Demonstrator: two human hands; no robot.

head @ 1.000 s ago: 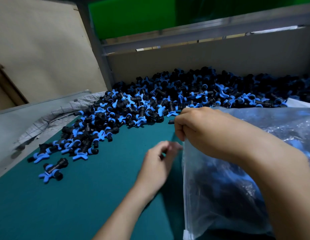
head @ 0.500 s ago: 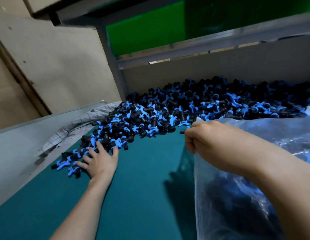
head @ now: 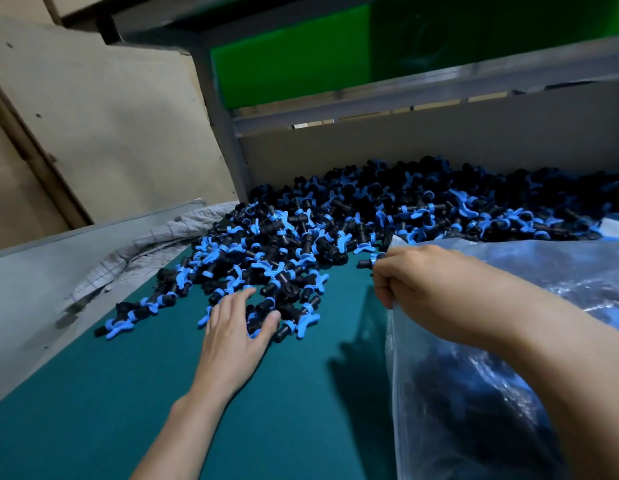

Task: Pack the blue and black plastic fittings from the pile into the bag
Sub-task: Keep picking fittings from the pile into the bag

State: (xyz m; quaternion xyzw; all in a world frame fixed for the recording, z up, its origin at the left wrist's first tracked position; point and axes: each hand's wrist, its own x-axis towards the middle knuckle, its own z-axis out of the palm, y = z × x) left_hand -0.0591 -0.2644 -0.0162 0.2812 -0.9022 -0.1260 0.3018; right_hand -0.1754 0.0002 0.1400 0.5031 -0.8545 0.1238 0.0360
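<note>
Fittings [head: 301,237]: left hand [head: 237,337] moved right; right hand [head: 422,289] holds bag [head: 509,393].

The fittings [head: 335,230] are moulded in plastic, the black bodies matt and the blue wings faintly glossy. The bag [head: 474,375] is made of thin clear plastic film, glossy and crinkled. The counter [head: 93,410] is covered with a smooth, matt teal mat. A quilted grey cloth [head: 155,237] is seen at its edge. The frame [head: 225,133] is finished in grey painted metal, the green panel [head: 287,64] in gloss.

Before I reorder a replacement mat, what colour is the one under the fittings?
Dark teal; the mat shows best in the head view.
</note>
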